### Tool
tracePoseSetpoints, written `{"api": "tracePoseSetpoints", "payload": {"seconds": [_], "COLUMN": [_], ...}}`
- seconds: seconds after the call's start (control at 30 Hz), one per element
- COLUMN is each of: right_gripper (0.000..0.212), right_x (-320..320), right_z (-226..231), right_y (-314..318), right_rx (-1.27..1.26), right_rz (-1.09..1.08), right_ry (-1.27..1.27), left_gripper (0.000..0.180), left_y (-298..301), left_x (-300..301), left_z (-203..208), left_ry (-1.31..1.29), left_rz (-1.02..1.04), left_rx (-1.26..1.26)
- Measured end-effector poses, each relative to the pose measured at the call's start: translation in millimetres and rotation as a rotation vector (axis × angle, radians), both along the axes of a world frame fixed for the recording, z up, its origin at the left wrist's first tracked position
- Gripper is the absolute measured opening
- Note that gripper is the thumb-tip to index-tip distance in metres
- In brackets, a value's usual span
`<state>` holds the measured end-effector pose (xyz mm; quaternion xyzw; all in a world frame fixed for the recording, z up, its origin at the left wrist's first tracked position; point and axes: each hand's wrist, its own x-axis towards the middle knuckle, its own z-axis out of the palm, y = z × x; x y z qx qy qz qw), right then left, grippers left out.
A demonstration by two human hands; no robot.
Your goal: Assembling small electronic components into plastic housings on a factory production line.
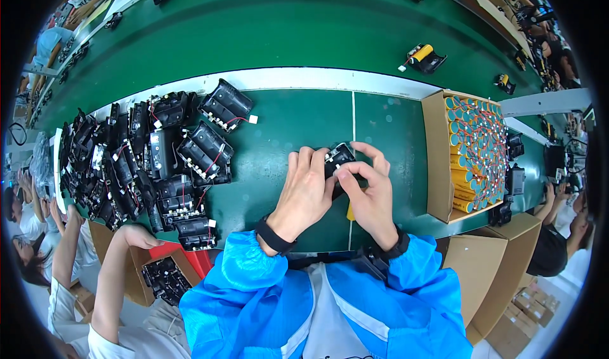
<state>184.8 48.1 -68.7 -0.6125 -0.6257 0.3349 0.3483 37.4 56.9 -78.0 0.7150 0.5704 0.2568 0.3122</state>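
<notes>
Evidently both hands are busy with one small black holder [338,158], set around the middle of the bench [279,127], just beside the pale line that runs from far edge to near edge. The left hand [306,184] grasps it from the left, fingers bent along its side and thumb low down. The right hand [369,197] comes from the other side with its thumb against the near right part and forefinger curved past it; whether that hand truly pinches, I cannot tell. Below the holder, partly behind the right hand, a yellow piece [351,212] shows, too covered to name. Going by its look, the holder should be light, stiff plastic, smooth enough to slide a little under dry fingers. Its long outer walls seem the best place to take hold; the pale fittings at one end look the fragile part, best left unsqueezed, and hard pressure might crack a thin rim. More holders lie in a tangled pile [101,162] at the bench's left end, while toward the right end a carton [438,162] holds upright yellow cells [462,176] with thin red wires, which could snag.
</notes>
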Motion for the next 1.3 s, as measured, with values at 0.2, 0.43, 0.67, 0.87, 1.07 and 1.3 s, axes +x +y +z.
{"api": "tracePoseSetpoints", "payload": {"seconds": [0.2,0.43,0.67,0.87,1.07,1.3], "right_gripper": [0.007,0.008,0.010,0.016,0.022,0.029], "right_x": [-4.2,-7.4,-6.1,-3.4,20.6,36.7], "right_z": [-15.6,-15.4,-16.8,-11.0,-8.6,23.4], "right_y": [5.8,5.7,9.9,11.1,-35.7,-30.7], "right_rx": [-0.026,-0.035,-0.010,-0.041,-0.194,-0.239], "right_rz": [-0.006,0.003,0.010,0.027,-0.197,0.115], "right_ry": [-0.031,-0.045,0.041,-0.004,0.312,-0.185], "left_gripper": [0.045,0.049,0.049,0.041,0.046,0.044], "left_y": [1.1,1.1,-2.3,-3.1,-5.0,-8.7], "left_x": [-1.2,-3.8,0.5,3.5,4.0,4.0], "left_z": [-2.2,2.1,1.3,-1.6,5.3,6.2], "left_ry": [0.007,0.034,0.119,0.157,0.061,0.109], "left_rz": [-0.043,-0.093,-0.133,-0.101,-0.024,-0.038], "left_rx": [0.040,-0.035,0.010,0.130,-0.010,0.056]}}
